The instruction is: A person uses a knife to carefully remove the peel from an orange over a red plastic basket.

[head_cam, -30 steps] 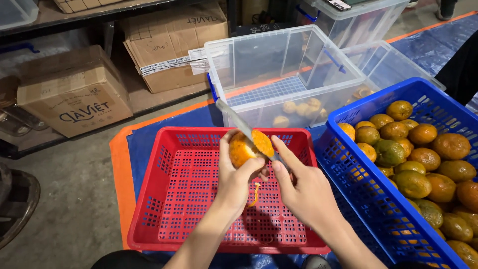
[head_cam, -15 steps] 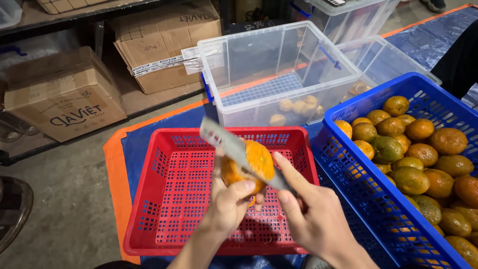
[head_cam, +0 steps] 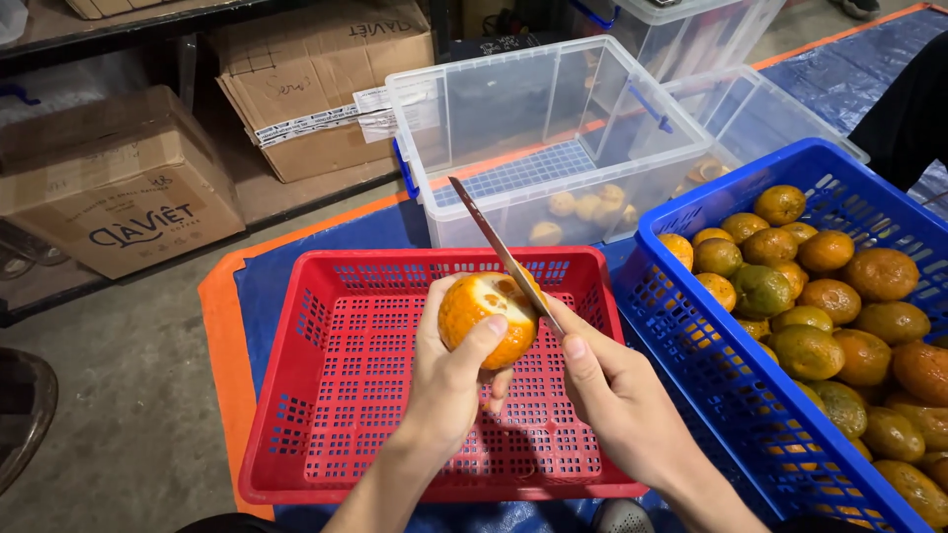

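My left hand [head_cam: 449,380] grips a partly peeled orange [head_cam: 487,316] over the red basket [head_cam: 326,395]. My right hand [head_cam: 617,390] holds a long knife [head_cam: 499,252]; its blade lies against the orange's upper right side and points up and to the left. A patch of pale flesh shows at the top of the orange where the peel is cut away. The blue basket [head_cam: 681,326] full of oranges [head_cam: 839,306] stands just right of my right hand.
A clear plastic bin [head_cam: 474,109] behind the red basket holds a few peeled fruits [head_cam: 583,207]. More clear bins stand at the back right. Cardboard boxes [head_cam: 109,188] sit on the left by a shelf. A blue and orange mat [head_cam: 222,326] lies on the concrete floor.
The knife blade has swung from lying flat across the orange's front to standing along its upper right side. The orange has turned in my left hand, and a cut patch now shows on top.
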